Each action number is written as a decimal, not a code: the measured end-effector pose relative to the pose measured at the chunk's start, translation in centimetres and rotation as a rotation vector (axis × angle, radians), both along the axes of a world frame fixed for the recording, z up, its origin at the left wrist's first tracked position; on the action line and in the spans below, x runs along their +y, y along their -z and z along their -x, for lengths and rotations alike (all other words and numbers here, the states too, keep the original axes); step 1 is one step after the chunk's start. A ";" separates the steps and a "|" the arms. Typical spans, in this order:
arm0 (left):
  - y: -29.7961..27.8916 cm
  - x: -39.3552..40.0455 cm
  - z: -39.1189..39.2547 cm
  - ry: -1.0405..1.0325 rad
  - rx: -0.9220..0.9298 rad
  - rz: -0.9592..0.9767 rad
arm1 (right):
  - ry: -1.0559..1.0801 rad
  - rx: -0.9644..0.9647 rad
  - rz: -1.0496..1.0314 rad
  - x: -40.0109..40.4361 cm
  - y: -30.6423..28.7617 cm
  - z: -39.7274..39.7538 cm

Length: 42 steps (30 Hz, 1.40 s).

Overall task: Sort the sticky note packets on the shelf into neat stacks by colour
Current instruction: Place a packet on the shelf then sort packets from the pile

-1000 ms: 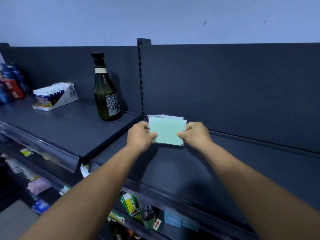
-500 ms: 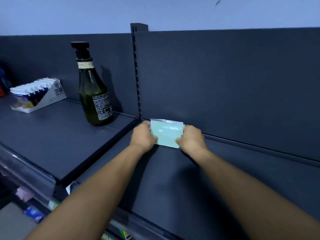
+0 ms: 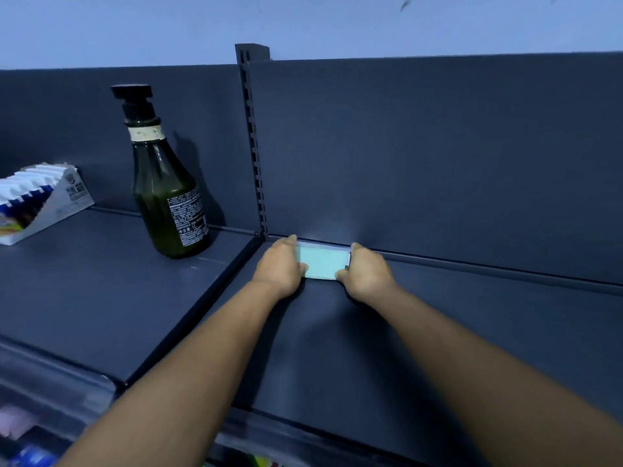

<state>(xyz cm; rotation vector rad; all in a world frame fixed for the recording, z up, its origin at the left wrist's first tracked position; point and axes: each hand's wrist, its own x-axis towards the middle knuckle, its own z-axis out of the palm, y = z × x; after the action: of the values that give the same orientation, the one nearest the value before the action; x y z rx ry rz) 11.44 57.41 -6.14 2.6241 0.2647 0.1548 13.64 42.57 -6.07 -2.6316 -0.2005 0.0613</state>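
Together, the left hand [image 3: 281, 266] and the right hand [image 3: 365, 271] hold one pale green stack of sticky note packets [image 3: 322, 262] by its two short ends, thumbs on top and fingers curled round the sides. How many packets the stack has cannot be counted. It lies flat on the dark blue metal shelf [image 3: 421, 348], in the back left corner, against the rear panel and just beside the slotted upright post [image 3: 254, 146]. Bare shelf spreads to the right and toward the front edge. On the neighbouring shelf stand one dark green pump bottle [image 3: 167, 193], its white label print too small to read, and one white cardboard display box of sachets [image 3: 37, 203].
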 end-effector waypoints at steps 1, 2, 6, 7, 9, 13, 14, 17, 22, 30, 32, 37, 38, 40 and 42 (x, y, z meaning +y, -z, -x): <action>-0.2 -0.1 0.3 0.030 0.007 -0.020 | -0.002 0.005 0.016 -0.2 -0.2 0.4; -0.5 -0.2 0.5 0.058 0.010 -0.044 | -0.005 0.009 0.029 -0.3 -0.5 0.8; -1.9 -1.2 1.7 0.199 0.004 -0.200 | -0.051 -0.003 0.158 -1.5 -1.8 3.0; -2.3 -1.6 2.1 0.236 -0.005 -0.235 | -0.058 -0.013 0.214 -2.0 -2.2 3.7; -2.6 -2.4 2.8 0.301 -0.010 -0.295 | -0.046 -0.016 0.292 -3.1 -2.5 5.0; -2.9 -4.6 4.2 0.411 -0.005 -0.391 | 0.022 0.028 0.331 -5.7 -2.7 7.4; -2.9 -5.3 4.6 0.439 -0.009 -0.403 | 0.042 0.034 0.335 -6.4 -2.7 8.1; -2.9 -7.7 5.5 0.531 -0.023 -0.435 | 0.106 0.055 0.332 -8.7 -2.5 9.9; -3.4 -12.9 6.9 0.658 -0.056 -0.466 | 0.206 0.079 0.320 -13.3 -2.5 12.6; -3.7 -23.0 8.8 0.825 -0.079 -0.441 | 0.333 0.086 0.312 -23.1 -3.2 16.1; -3.6 -26.1 9.3 0.851 -0.080 -0.430 | 0.351 0.087 0.316 -25.9 -3.4 16.9; -3.3 -34.2 10.7 0.896 -0.084 -0.400 | 0.390 0.080 0.335 -33.7 -3.8 18.9; -3.2 -35.7 11.1 0.899 -0.078 -0.391 | 0.393 0.075 0.334 -35.2 -3.8 19.3; -3.2 -38.6 11.7 0.903 -0.069 -0.374 | 0.398 0.065 0.335 -38.0 -3.8 20.1; -3.1 -41.2 12.2 0.906 -0.071 -0.364 | 0.400 0.058 0.348 -40.5 -3.9 20.9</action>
<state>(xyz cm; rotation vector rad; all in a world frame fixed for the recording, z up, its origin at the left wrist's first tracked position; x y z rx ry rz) -0.78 16.16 -3.04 2.7933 -1.0525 -0.0226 -7.22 2.03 -2.21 -2.9556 0.3910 0.0397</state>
